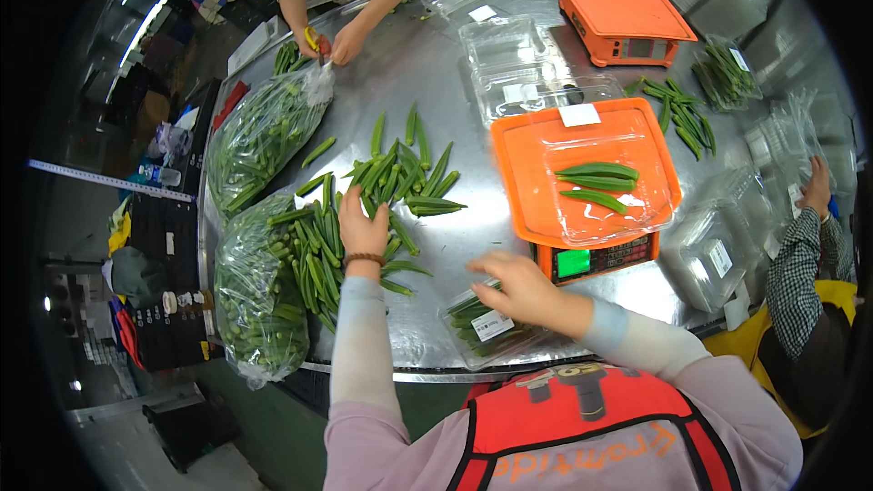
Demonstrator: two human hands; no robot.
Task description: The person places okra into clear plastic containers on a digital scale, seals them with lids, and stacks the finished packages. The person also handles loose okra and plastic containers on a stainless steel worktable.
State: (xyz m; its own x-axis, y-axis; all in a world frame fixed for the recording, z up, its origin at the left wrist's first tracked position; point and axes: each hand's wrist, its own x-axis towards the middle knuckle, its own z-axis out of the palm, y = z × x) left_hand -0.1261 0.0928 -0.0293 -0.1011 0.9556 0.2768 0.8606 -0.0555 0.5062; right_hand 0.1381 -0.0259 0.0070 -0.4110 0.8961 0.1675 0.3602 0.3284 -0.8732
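Observation:
My left hand (363, 225) rests at a loose pile of okra pods (317, 259), fingers on the pods; whether it grips one is hard to tell. Above a filled, labelled clear plastic box of okra (487, 327) near the table's front edge is my right hand (522, 286), slightly blurred, fingers apart, nothing seen in it. An orange digital scale (505, 170) with a lit green display stands beyond it. On its pan lies an open clear plastic clamshell box (586, 146) with three okra pods (597, 179) in it and a white label on its lid.
Two plastic bags of okra (262, 136) (259, 307) lie at the left. A person across the table holds scissors (319, 42) at one bag. A second orange scale (620, 7), empty clamshells (508, 48) and loose okra (682, 112) are beyond. Stacked boxes (709, 259) and another person's hand (816, 185) are right.

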